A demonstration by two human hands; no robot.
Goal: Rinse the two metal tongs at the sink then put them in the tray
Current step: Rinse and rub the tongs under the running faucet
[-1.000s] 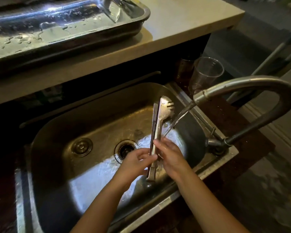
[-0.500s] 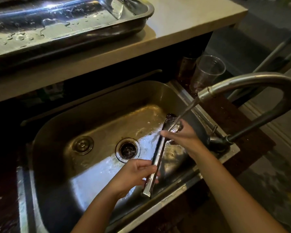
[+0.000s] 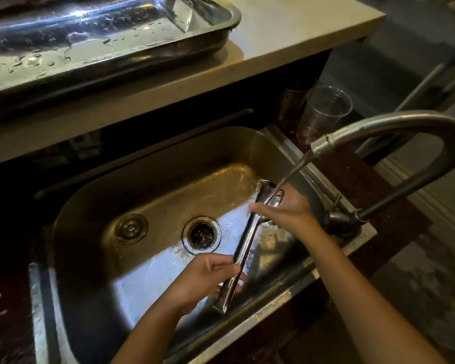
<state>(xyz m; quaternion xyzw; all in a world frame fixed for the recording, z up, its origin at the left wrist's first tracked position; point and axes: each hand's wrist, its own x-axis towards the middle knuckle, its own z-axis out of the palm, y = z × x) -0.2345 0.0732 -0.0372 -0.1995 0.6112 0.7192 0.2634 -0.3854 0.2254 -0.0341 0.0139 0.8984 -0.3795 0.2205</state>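
Metal tongs (image 3: 244, 245) slant over the steel sink (image 3: 147, 177), heads up by the water stream. My left hand (image 3: 208, 277) is closed around their handle end near the sink's front wall. My right hand (image 3: 284, 211) grips the tongs' head end under the running water from the curved faucet (image 3: 394, 124). I cannot tell whether I hold one pair or two pressed together. The wet metal tray (image 3: 216, 35) sits on the pale counter above the sink, at the upper left.
A drain (image 3: 201, 233) and a round plug (image 3: 131, 228) lie in the sink floor. A clear plastic cup (image 3: 323, 111) stands behind the sink's right corner, next to the faucet spout. The counter edge (image 3: 286, 56) overhangs the sink's back.
The tongs have tipped lower and moved right, under the stream. My right hand slid from the middle of the tongs up to their heads; my left hand shifted down to the handle end.
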